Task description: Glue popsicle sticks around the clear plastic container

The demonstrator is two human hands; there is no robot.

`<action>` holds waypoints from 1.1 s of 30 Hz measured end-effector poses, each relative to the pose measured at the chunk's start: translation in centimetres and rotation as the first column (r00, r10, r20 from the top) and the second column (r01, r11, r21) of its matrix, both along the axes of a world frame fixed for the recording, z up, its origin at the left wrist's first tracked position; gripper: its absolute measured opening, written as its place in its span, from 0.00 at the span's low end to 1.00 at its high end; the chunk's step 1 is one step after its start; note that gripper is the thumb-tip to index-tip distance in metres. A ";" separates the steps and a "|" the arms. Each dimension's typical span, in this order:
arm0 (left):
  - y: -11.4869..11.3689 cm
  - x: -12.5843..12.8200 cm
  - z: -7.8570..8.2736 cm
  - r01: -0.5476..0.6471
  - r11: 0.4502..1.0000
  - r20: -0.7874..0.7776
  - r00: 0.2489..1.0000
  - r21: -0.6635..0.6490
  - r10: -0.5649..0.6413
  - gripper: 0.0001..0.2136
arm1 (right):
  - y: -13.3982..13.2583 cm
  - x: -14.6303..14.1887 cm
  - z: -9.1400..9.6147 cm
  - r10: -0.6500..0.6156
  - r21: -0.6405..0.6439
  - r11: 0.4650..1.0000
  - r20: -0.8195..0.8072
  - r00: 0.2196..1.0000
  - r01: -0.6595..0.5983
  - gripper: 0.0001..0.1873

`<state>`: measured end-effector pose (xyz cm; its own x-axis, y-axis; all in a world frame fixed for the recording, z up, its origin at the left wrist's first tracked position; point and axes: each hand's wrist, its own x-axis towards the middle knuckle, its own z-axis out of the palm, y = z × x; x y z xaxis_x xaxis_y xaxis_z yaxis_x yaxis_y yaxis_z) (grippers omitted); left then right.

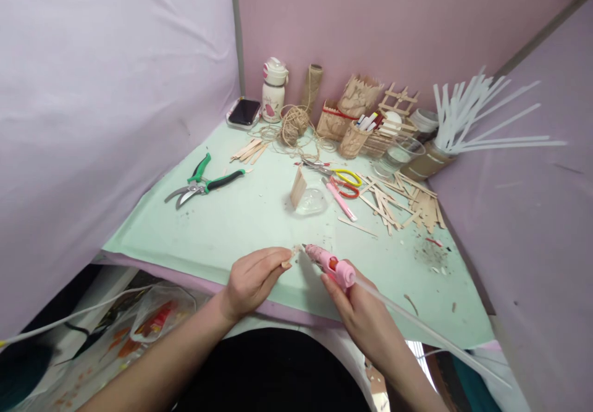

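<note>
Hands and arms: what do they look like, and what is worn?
The left hand and right hand wear no gloves. The left forearm and right forearm are bare, no sleeve, watch or bracelet showing. Black clothing lies between them.

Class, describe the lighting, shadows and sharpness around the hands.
Head view: soft light, a faint shadow on the pale green tabletop near the pink hot-glue gun; head view: fine detail blurs, so the small pale piece in the left hand is hard to make out.

Pale green surface (222, 223) bearing pruning shears (198, 187), a twine ball (295, 125), scissors (325, 170), a pink cutter (341, 201), loose wooden sticks (425, 208) and a bottle (273, 100).
</note>
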<state>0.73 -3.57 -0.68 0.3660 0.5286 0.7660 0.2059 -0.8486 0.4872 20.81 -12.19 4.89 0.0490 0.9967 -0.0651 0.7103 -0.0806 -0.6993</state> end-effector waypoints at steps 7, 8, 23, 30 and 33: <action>-0.1 0.1 0.0 -0.026 0.999 0.012 1.000 0.019 0.025 0.13 | -0.2 -0.3 0.0 0.037 0.012 0.999 -0.009 0.999 -0.036 0.21; -0.1 0.1 0.0 -0.025 0.999 0.011 1.000 0.021 0.025 0.13 | -0.2 -0.4 -0.1 0.036 0.012 0.999 -0.003 0.999 -0.036 0.21; 0.0 0.2 0.3 -0.079 0.997 0.019 0.997 -0.003 0.079 0.10 | -0.3 0.0 0.1 0.002 0.003 1.000 -0.013 1.000 -0.002 0.21; 0.0 0.2 0.2 -0.067 0.998 0.031 0.997 -0.007 0.067 0.11 | -0.1 -0.4 -0.2 0.037 0.014 0.999 -0.010 0.999 -0.037 0.21; 0.0 0.2 0.2 -0.067 0.998 0.029 0.997 -0.019 0.068 0.11 | -0.2 -0.3 -0.1 0.027 0.026 0.999 -0.017 0.999 -0.027 0.21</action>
